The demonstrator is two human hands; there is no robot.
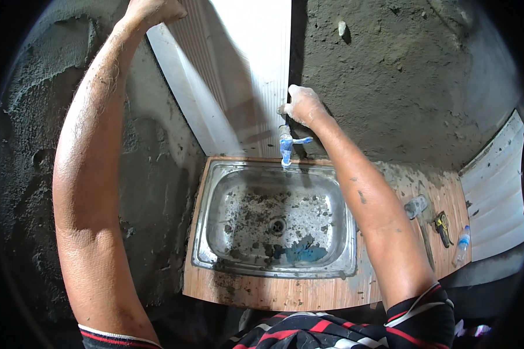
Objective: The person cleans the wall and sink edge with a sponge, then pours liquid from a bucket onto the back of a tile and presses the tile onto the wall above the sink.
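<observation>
Well, the white panel (268, 58) is at the top middle of the frame, above the sink (204, 232) and behind the tap (285, 145). I think it's light and stiff, but thin, so it might crack if bent hard. Its face may be slippery; the long sides look best to hold. The left grip (154, 10), at the upper left, is cut off, so I can't tell if it pinches anything. The right grip (304, 106) curls by the panel's right side; whether it pinches, I can't tell.
</observation>
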